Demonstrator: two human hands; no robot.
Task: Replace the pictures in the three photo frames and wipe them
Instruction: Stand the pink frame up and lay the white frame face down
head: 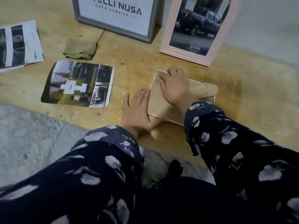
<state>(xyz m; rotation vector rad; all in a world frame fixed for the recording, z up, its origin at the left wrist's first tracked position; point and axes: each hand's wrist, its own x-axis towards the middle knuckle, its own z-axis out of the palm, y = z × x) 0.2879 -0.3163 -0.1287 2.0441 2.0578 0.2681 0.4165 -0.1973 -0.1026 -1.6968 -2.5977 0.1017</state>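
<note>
Head view. Third frame face-down on the bench, backing board up, long axis running from near-left to far-right. Right hand flat on the backing, fingers spread toward the far-left corner, pressing, not pinching. Left hand flat beside the frame's left edge, fingers together and straight, thumb along the near edge, bracing. Both hands touching; right hand on top, so nearer for the next move on the back. Loose picture left of the frame, apart from it; cloth beyond that. Grey frame and pink frame upright at the back, tops cut off. Hidden: frame's glass side, any clips under the right palm, whether a picture is inside.
</note>
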